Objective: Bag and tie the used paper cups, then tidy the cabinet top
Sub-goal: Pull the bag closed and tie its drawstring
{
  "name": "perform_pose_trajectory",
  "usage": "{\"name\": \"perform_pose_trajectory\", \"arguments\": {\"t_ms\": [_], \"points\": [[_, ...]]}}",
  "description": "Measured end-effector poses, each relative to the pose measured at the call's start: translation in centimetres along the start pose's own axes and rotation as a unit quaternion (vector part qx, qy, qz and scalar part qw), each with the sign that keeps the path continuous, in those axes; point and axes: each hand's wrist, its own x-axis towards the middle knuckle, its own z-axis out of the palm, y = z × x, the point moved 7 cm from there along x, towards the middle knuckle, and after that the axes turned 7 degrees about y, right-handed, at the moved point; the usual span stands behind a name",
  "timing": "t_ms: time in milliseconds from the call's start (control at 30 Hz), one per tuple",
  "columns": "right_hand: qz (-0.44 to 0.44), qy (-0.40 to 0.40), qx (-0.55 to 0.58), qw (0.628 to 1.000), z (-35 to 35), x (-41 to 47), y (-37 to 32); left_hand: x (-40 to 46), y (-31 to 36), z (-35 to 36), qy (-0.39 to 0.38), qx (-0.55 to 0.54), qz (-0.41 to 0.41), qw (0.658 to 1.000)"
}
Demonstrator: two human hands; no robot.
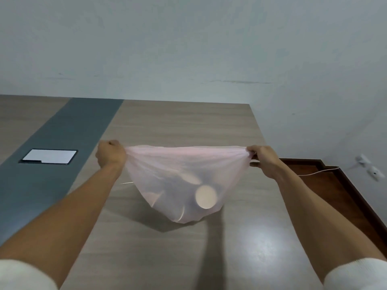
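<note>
A thin pink plastic bag [180, 164] hangs stretched wide above the wooden cabinet top [188, 126]. Through the plastic I see paper cups [205, 196] lying in the bag's bottom, one with its round base facing me. My left hand [110, 154] grips the bag's left corner in a fist. My right hand [264, 159] pinches the bunched right corner between thumb and fingers. The bag's mouth is pulled taut between both hands, and its bottom rests on or just above the surface.
A dark grey strip [62, 143] runs along the cabinet top at left, with a white-lidded rectangular inset [50, 156]. A brown wooden floor edge [326, 181] lies to the right, with a white cable [318, 172] and wall sockets [370, 168]. The wall is directly behind.
</note>
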Motion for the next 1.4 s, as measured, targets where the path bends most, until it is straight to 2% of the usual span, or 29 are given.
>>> {"name": "perform_pose_trajectory", "arguments": {"t_ms": [33,67,100,167,200,233,267,333,400,467,500,533,567,600,667,733,800,833,867,933,967,1033,1067,1100,1167,1200,1267,1333,1400], "points": [[-0.001,0.001,0.004,1.000,0.1,-0.1,0.0,-1.3,1.4,-0.4,0.058,0.020,0.083,0.995],[-0.003,0.001,0.007,1.000,0.2,-0.2,0.0,-3.4,3.1,-0.1,0.075,0.021,0.191,0.979],[-0.003,-0.001,0.010,1.000,0.3,-0.3,-0.1,-6.0,4.9,1.2,0.029,0.023,0.307,0.951],[-0.003,-0.005,0.024,1.000,0.4,-0.4,-0.1,-11.9,6.4,5.9,-0.172,0.074,0.466,0.865],[-0.003,-0.004,0.029,1.000,0.4,-0.6,-0.1,-14.2,6.0,8.2,-0.257,0.140,0.499,0.816],[-0.001,-0.003,0.034,0.999,0.2,-0.7,-0.1,-15.7,5.3,9.9,-0.295,0.200,0.516,0.779],[0.002,-0.002,0.036,0.999,0.0,-0.8,-0.1,-16.3,4.9,10.8,-0.296,0.235,0.522,0.764],[0.005,0.014,0.017,1.000,-0.4,-1.0,0.0,-16.3,5.5,11.0,-0.253,0.217,0.524,0.784],[-0.058,0.112,-0.148,0.981,-1.5,-1.4,-0.4,-16.0,5.7,11.1,-0.262,0.160,0.506,0.806],[-0.241,0.266,-0.333,0.872,-0.8,-3.7,-2.5,-15.8,5.6,11.8,-0.323,0.133,0.477,0.807],[-0.366,0.263,-0.362,0.816,1.6,-5.7,-3.5,-15.7,5.6,12.0,-0.347,0.122,0.454,0.811],[-0.465,0.207,-0.371,0.777,4.9,-7.7,-3.8,-15.7,5.7,12.1,-0.363,0.113,0.429,0.819],[-0.517,0.129,-0.390,0.751,8.1,-8.9,-3.5,-15.6,5.8,12.4,-0.379,0.107,0.405,0.825],[-0.527,0.061,-0.415,0.739,10.9,-9.6,-2.5,-15.7,5.7,12.6,-0.390,0.110,0.387,0.828],[-0.500,0.005,-0.446,0.742,14.2,-10.0,-1.1,-15.9,5.5,12.5,-0.384,0.148,0.393,0.823],[-0.448,-0.001,-0.438,0.780,15.2,-9.3,-0.9,-16.0,5.6,10.8,-0.298,0.195,0.472,0.806],[-0.374,-0.036,-0.422,0.825,15.8,-7.9,-0.9,-17.2,5.4,9.2,-0.189,0.226,0.580,0.759],[-0.324,-0.065,-0.403,0.854,15.9,-7.2,-0.7,-18.1,4.8,9.1,-0.170,0.242,0.617,0.730],[-0.270,-0.093,-0.376,0.881,16.1,-6.5,-0.6,-18.9,3.9,9.3,-0.173,0.267,0.636,0.704],[-0.219,-0.123,-0.355,0.901,16.4,-6.1,-0.2,-19.0,1.9,10.3,-0.214,0.322,0.594,0.705],[-0.247,-0.114,-0.381,0.884,16.5,-6.3,-0.2,-18.5,1.4,10.6,-0.224,0.334,0.553,0.730],[-0.392,-0.042,-0.455,0.798,16.4,-7.4,0.0,-17.3,1.2,10.9,-0.239,0.310,0.474,0.789],[-0.452,-0.012,-0.476,0.754,16.4,-8.3,0.6,-16.8,1.0,11.3,-0.264,0.302,0.440,0.804],[-0.494,0.008,-0.483,0.723,16.5,-9.1,1.3,-16.7,0.9,11.8,-0.288,0.301,0.417,0.808],[-0.527,0.018,-0.489,0.695,16.9,-10.0,3.0,-16.7,0.7,12.7,-0.322,0.336,0.418,0.781],[-0.516,0.016,-0.494,0.699,17.1,-9.9,3.7,-16.6,0.6,12.8,-0.331,0.339,0.414,0.777],[-0.467,0.005,-0.478,0.744,17.1,-9.2,4.0,-16.6,1.2,12.0,-0.303,0.317,0.436,0.786],[-0.414,-0.028,-0.445,0.793,17.5,-8.2,3.4,-17.6,2.0,10.6,-0.202,0.309,0.557,0.743],[-0.339,-0.104,-0.401,0.845,18.2,-7.4,3.1,-19.1,1.5,9.8,-0.147,0.277,0.649,0.693]]}}
